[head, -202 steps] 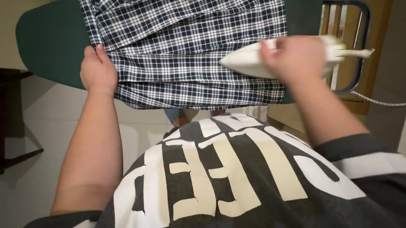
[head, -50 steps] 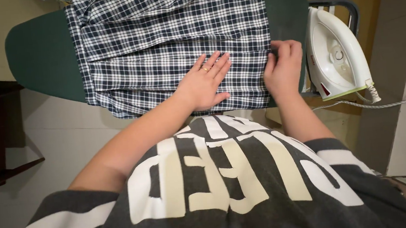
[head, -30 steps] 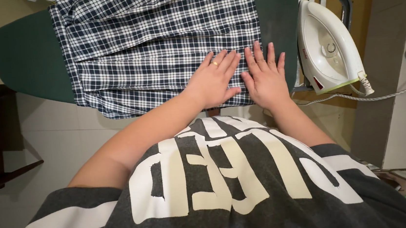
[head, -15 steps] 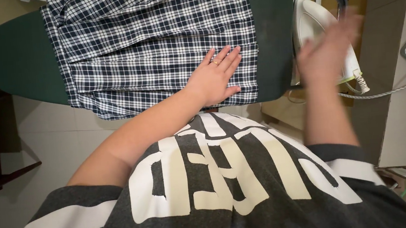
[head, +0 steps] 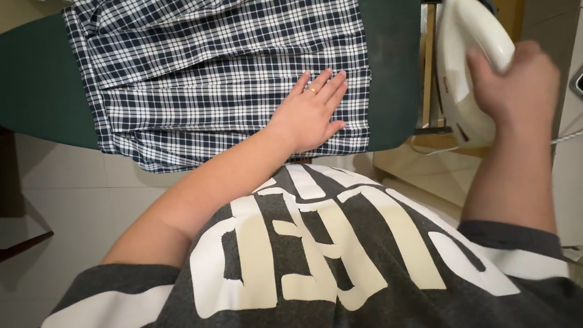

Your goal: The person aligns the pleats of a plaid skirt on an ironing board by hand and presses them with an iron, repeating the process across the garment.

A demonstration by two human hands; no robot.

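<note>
Plaid cloth (head: 226, 64) lay on the green ironing board (head: 23, 75), the left hand (head: 308, 113) pressed flat on it, fingers spread, while the right hand (head: 517, 88) gripped the white iron (head: 464, 43).

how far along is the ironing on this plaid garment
Looks partway through. Done: the plaid garment is spread across the green ironing board, its lower pleats lying fairly flat. In hand: the left hand lies flat on the cloth near its right edge, while the right hand grips the white iron at the board's end, off the fabric. Left: the upper part looks rumpled, so pressing probably remains.
</note>
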